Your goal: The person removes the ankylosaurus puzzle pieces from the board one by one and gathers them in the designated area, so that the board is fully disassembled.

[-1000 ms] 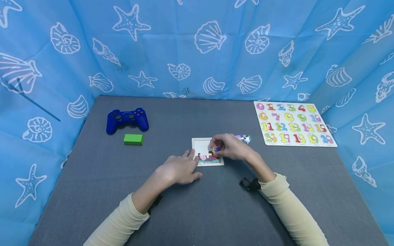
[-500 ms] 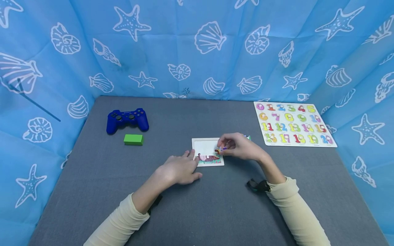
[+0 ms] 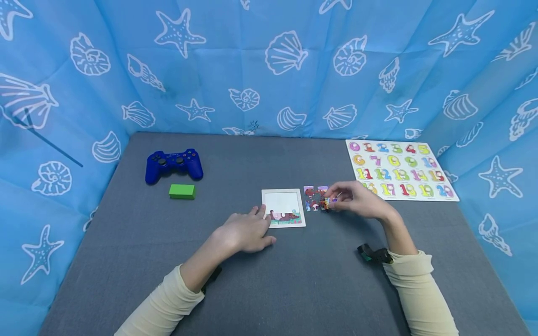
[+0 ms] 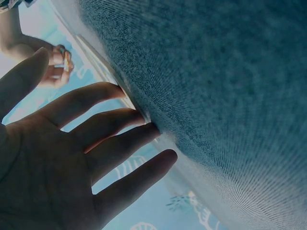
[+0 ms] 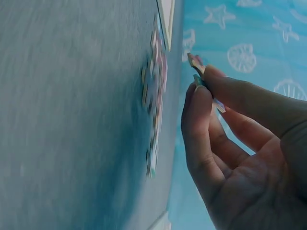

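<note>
A small white puzzle tray (image 3: 281,200) lies mid-table, with pink, brown and teal pieces (image 3: 290,218) along its near side. My left hand (image 3: 248,232) rests at the tray's left edge, fingers extended; the left wrist view shows the fingertips against that edge. To the right of the tray, my right hand (image 3: 359,200) pinches a jigsaw piece (image 5: 195,64) between thumb and fingers, lifted off the table in the right wrist view. Several loose jigsaw pieces (image 3: 309,192) lie between the tray and this hand, which partly hides the group.
A white number board (image 3: 420,170) lies at the back right, behind the right hand. At the back left are a blue game controller (image 3: 174,163) and a green block (image 3: 182,191). A blue shell-patterned curtain (image 3: 252,60) stands around the grey table (image 3: 235,289).
My right hand has moved right, from over the tray to beyond the loose pieces, still pinching the jigsaw piece. Loose pieces it covered now show. The left hand stays put.
</note>
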Demonstrator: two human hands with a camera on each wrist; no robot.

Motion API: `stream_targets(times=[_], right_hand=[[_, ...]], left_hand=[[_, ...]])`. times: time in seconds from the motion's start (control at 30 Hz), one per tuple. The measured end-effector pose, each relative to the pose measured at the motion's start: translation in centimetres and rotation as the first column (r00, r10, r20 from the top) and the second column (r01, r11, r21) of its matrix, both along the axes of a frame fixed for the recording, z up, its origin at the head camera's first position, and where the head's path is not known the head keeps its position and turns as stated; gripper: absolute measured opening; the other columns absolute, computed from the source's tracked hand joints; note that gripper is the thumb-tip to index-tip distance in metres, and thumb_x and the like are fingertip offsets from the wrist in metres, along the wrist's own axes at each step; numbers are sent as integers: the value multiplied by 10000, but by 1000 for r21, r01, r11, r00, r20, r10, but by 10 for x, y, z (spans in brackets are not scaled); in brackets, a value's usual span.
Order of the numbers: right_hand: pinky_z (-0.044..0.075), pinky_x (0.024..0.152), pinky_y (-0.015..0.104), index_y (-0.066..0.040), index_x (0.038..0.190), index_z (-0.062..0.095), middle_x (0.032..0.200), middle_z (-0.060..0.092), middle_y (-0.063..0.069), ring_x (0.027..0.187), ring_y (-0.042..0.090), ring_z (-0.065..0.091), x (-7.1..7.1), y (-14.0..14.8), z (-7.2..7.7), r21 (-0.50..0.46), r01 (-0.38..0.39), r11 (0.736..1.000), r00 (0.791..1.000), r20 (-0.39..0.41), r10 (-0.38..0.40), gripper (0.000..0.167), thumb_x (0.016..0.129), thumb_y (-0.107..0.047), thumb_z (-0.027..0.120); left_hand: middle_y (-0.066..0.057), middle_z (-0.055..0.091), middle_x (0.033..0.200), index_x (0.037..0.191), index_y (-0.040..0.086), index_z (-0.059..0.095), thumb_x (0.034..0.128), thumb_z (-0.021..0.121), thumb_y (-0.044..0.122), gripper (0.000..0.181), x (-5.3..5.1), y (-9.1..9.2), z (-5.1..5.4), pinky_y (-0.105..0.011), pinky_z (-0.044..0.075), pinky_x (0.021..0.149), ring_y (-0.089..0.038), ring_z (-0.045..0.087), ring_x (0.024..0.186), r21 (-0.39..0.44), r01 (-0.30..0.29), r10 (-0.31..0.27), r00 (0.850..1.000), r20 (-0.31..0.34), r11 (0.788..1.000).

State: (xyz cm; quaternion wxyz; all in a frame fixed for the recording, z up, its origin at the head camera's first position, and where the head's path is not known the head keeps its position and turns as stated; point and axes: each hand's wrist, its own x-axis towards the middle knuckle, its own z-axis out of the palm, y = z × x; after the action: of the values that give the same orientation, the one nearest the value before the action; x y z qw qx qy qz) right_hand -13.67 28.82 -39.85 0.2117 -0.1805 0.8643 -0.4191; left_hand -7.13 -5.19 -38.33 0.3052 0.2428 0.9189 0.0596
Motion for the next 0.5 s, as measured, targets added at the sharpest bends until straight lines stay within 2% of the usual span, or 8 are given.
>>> stream_targets(times=[0.23, 0.5], right_hand=[[642, 761, 302, 71, 1207, 713, 1031, 746, 202, 862, 107, 711, 0, 18, -3, 32, 41, 999, 999, 4, -41, 201, 1011, 29, 702], [623, 739, 257, 67, 1203, 728, 1031, 753, 186, 852, 77, 682, -1, 26, -9, 71, 36, 997, 999, -17, -34, 200, 1011, 14, 713]], left_hand=[[-121, 194, 1833, 1709, 181, 366, 1129, 510, 539, 697, 0, -1, -1, -600, 376, 1302, -305, 258, 1697, 2, -1, 1, 1000, 0, 1000], [-143, 220, 1824, 1693, 173, 406, 1125, 520, 539, 685, -2, -3, -1, -593, 410, 1282, -309, 296, 1684, 14, 3, -3, 1000, -17, 1000]])
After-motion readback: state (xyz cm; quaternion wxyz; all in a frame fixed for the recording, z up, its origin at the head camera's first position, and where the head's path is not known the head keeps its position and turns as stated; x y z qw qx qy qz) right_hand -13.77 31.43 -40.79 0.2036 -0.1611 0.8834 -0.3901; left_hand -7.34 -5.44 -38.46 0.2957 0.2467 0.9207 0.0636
